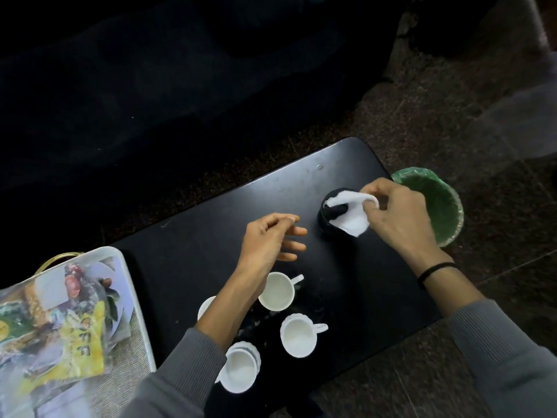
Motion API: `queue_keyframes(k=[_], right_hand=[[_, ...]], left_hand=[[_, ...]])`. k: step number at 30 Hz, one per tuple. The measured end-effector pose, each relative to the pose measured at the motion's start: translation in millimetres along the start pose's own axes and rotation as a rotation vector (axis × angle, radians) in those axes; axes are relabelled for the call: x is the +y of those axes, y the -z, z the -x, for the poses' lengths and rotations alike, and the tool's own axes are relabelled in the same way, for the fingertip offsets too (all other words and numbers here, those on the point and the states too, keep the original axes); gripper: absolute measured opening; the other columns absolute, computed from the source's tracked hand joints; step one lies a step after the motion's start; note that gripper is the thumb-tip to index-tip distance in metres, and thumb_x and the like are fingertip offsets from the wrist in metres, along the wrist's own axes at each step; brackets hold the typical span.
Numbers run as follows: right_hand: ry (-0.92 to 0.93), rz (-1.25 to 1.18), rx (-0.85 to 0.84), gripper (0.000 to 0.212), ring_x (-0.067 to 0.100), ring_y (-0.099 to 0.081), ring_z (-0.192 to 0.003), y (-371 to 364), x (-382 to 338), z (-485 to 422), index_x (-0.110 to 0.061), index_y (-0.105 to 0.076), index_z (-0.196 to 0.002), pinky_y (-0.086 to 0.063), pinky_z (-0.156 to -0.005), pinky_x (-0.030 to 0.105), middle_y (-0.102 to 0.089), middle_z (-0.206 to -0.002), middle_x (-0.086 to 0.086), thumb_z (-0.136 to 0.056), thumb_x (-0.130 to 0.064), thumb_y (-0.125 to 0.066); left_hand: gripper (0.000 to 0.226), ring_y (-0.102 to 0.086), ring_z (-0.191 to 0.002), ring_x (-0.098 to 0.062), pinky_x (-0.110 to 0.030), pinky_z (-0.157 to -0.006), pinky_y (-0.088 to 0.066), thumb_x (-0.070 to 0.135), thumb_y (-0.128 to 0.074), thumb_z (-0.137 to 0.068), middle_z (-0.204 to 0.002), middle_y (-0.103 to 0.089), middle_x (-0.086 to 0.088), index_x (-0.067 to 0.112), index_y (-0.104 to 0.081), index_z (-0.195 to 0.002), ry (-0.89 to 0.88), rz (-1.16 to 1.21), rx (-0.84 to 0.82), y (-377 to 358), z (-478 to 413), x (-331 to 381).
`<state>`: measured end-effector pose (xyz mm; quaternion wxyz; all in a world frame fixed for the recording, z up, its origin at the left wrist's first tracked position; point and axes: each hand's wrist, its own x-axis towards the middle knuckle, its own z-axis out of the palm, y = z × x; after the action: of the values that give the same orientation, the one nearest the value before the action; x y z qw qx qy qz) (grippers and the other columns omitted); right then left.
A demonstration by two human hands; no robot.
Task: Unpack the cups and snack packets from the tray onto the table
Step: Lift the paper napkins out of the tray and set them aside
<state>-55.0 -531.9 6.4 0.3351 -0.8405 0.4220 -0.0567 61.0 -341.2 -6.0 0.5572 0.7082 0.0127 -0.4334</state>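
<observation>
Several white cups stand on the black table (346, 267): one (276, 292) just below my left hand, one (299, 339) nearer me, one (240, 368) by my left sleeve, and one (205, 307) half hidden behind my left forearm. Snack packets (81, 336), yellow and green, lie in the pale tray (132, 285) at the left. My right hand (398, 218) grips a white tissue (352, 217) over a small black round container (330, 218). Over the table's middle hovers my left hand (268, 242), fingers loosely apart, holding nothing.
A green-lined bin (437, 203) stands on the floor just off the table's right far corner. A dark sofa fills the far side. The tray rests off the table's left end, with a brass handle (57, 259) showing behind it.
</observation>
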Motion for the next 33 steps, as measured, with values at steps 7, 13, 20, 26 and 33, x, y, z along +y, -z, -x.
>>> queue_keyframes(k=[7,13,20,26,33], right_hand=[[-0.011,0.024,-0.006,0.010,0.021,-0.068,-0.084,-9.6,2.4,-3.6,-0.018,-0.072,-0.099,-0.057,-0.084,0.038,-0.073,-0.096,0.000,-0.091,-0.019,-0.066],[0.008,0.013,0.054,0.015,0.020,-0.063,-0.081,-7.8,0.0,5.1,-0.018,-0.067,-0.101,-0.054,-0.078,0.036,-0.067,-0.098,0.002,-0.087,-0.024,-0.070],[0.055,-0.031,0.075,0.011,0.024,-0.060,-0.077,3.4,-25.8,28.1,-0.021,-0.062,-0.091,-0.054,-0.073,0.046,-0.058,-0.078,0.002,-0.085,-0.022,-0.072],[0.183,-0.032,0.018,0.013,0.015,-0.058,-0.067,-11.9,-61.5,54.6,-0.023,-0.061,-0.081,-0.054,-0.064,0.040,-0.056,-0.066,-0.006,-0.085,-0.026,-0.074],[0.339,-0.024,-0.192,0.008,0.007,-0.063,-0.071,-60.3,-106.2,86.7,-0.021,-0.066,-0.085,-0.056,-0.070,0.034,-0.065,-0.081,-0.012,-0.087,-0.024,-0.074]], left_hand=[[0.017,-0.073,-0.062,-0.017,-0.027,-0.055,-0.059,0.016,-0.058,-0.098,-0.088,-0.080,-0.005,0.013,-0.074,-0.102,0.016,-0.002,0.011,-2.0,1.8,-6.1],[0.017,-0.072,-0.062,-0.017,-0.025,-0.051,-0.057,0.016,-0.058,-0.097,-0.087,-0.080,-0.005,0.013,-0.074,-0.101,0.028,0.004,0.023,-4.6,9.0,-7.8],[0.016,-0.074,-0.065,-0.018,-0.028,-0.055,-0.057,0.019,-0.059,-0.096,-0.086,-0.080,-0.002,0.019,-0.075,-0.096,0.001,-0.017,0.035,-0.2,24.5,1.5],[0.016,-0.074,-0.064,-0.018,-0.029,-0.057,-0.059,0.020,-0.059,-0.097,-0.085,-0.080,-0.002,0.017,-0.075,-0.098,-0.042,0.001,0.070,19.1,40.8,6.5],[0.014,-0.074,-0.065,-0.019,-0.025,-0.053,-0.056,0.021,-0.061,-0.096,-0.083,-0.080,0.000,0.021,-0.076,-0.095,-0.077,0.063,0.171,71.2,62.5,-13.9]])
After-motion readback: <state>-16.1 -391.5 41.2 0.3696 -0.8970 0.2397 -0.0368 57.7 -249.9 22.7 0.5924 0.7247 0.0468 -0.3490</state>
